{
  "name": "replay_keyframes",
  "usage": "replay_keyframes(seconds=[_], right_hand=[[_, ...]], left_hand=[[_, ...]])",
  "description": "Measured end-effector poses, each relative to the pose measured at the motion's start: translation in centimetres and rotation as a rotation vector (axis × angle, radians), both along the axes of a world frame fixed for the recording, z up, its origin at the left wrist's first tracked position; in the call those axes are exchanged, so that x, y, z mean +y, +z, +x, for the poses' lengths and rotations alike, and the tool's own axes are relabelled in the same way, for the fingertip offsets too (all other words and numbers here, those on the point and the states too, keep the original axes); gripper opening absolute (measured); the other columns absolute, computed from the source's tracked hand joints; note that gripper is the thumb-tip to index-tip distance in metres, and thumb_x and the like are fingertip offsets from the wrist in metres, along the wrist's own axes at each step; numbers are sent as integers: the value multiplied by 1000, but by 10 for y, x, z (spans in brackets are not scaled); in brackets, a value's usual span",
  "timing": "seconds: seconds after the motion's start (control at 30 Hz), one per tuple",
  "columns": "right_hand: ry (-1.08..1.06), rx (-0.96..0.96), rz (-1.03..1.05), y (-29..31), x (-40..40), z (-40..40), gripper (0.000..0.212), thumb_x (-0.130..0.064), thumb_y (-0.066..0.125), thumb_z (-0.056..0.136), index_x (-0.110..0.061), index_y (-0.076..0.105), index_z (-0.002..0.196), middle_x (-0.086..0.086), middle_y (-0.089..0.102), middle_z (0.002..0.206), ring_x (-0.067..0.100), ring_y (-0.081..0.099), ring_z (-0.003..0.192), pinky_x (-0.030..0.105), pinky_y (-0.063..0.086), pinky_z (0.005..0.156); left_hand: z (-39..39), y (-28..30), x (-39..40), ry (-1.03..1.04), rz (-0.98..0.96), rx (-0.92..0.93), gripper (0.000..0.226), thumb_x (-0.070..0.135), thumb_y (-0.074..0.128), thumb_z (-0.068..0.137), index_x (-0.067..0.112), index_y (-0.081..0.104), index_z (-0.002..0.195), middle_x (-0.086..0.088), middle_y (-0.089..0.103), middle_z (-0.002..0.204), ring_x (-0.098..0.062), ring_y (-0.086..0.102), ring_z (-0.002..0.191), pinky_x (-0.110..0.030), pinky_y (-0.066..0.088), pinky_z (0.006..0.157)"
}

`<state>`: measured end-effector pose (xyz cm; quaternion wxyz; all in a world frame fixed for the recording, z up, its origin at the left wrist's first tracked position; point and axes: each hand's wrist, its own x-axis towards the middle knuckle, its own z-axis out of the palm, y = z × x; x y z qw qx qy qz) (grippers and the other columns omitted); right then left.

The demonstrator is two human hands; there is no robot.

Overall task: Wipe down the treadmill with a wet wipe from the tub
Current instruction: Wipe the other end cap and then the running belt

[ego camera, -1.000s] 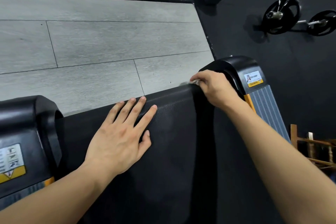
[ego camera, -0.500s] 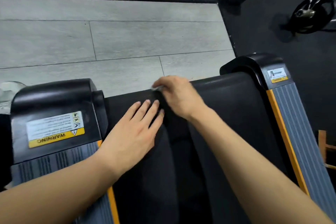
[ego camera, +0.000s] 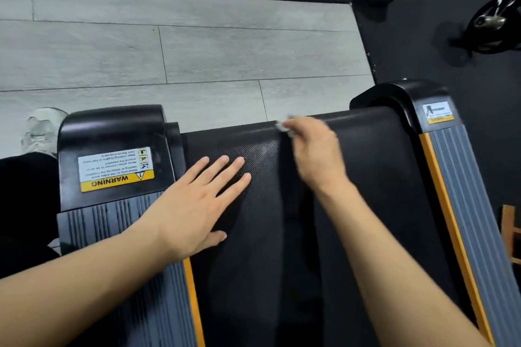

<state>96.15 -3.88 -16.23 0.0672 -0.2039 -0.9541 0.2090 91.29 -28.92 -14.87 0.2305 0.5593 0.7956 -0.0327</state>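
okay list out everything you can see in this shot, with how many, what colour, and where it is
treadmill belt: one, black, centre, running toward the camera
end caps: two, black, at the belt's far corners
side rails: two, grey with orange trim, either side of the belt
warning label: one, white and yellow, on the left end cap
wet wipe: one, white, at the belt's far edge
floor planks: grey, beyond the treadmill
weight plate: one, black, upper right
shoe: one, pale, far left
left hand: flat on the belt
right hand: blurred, fingers holding the wipe
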Motion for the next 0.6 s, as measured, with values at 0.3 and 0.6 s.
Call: replay_keyframes(seconds=[0.3, 0.6], right_hand=[[-215, -258, 195, 20, 77, 3, 33, -8, 50, 94, -11, 73, 117, 16, 68, 122, 38, 58, 113, 40, 45, 93], [353, -382, -159, 5, -74, -93, 27, -13, 53, 97, -24, 75, 107, -3, 73, 111, 16, 64, 106, 26, 48, 88]], left_hand=[[12, -6, -13, 18, 86, 30, 92, 58, 53, 98, 18, 1, 162, -15, -12, 167, -34, 0, 157, -46, 1, 125], [20, -1, -14, 49, 109, 23, 80, 42, 44, 106, 12, -4, 162, -19, -18, 167, -34, -9, 156, -44, -6, 125]])
